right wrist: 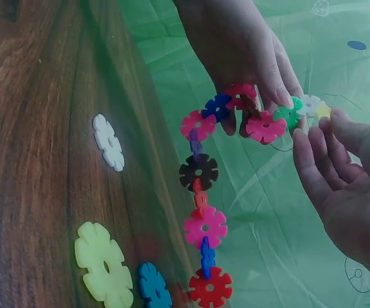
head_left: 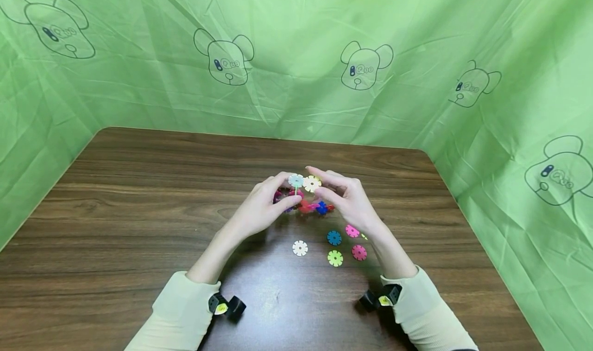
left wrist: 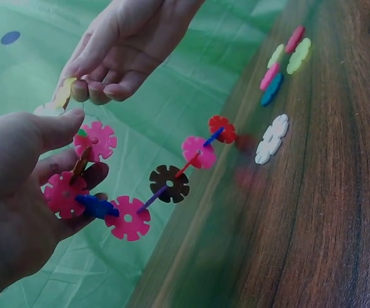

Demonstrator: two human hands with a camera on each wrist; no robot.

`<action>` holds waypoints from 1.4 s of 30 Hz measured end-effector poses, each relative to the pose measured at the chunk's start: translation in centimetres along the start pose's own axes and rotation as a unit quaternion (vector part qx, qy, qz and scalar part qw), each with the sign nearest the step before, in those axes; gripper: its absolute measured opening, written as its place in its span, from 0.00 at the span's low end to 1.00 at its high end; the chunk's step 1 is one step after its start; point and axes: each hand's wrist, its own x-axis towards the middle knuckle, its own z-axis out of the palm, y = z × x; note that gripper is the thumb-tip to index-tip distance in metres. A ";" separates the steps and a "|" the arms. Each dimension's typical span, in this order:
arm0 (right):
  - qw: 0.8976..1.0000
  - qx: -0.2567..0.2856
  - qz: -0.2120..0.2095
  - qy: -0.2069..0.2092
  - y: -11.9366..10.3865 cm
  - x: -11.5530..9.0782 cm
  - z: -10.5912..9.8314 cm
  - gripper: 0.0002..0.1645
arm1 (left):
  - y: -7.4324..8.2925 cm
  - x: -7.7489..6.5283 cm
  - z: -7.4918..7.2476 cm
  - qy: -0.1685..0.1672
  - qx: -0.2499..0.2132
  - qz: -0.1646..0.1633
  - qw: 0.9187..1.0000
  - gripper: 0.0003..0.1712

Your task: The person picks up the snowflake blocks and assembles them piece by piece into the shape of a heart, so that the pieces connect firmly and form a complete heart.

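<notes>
A chain of slotted plastic snowflake discs hangs from my left hand (head_left: 261,204), with pink, blue, purple, red and dark brown pieces joined edge to edge. Its free end is a red disc (right wrist: 211,282), low in the right wrist view. At the upper end, a green disc (right wrist: 287,115) meets a whitish disc (head_left: 295,178), which my left thumb and fingers pinch. My right hand (head_left: 349,202) pinches a pale yellow disc (head_left: 312,180) between thumb and fingers, edge against the whitish one. Both hands are raised above the table, close together.
Loose discs lie on the wooden table (head_left: 139,212) nearer the body: white (head_left: 300,245), blue (head_left: 334,234), yellow-green (head_left: 335,255), and two pink ones, one a pink disc (head_left: 359,249) by the right forearm. Another yellow-green piece is partly hidden there. A green curtain (head_left: 296,104) surrounds the table.
</notes>
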 end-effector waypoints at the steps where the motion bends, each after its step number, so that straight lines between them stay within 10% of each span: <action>1: 1.000 0.013 0.007 0.004 0.0 0.0 0.0 0.26 | 0.0 0.0 0.0 0.000 0.005 0.002 1.000 0.18; 11: 0.992 0.111 0.050 0.035 -0.2 -0.1 0.5 0.20 | 0.6 -0.4 0.3 -0.006 0.071 0.009 0.997 0.14; 32: 0.990 0.121 0.062 0.032 -0.3 -0.2 1.2 0.19 | 0.6 -0.8 0.6 -0.001 0.172 0.087 0.981 0.21; 42: 0.995 0.092 0.032 0.039 -0.1 0.1 1.3 0.24 | 0.5 -0.5 0.7 0.007 0.077 0.018 0.997 0.19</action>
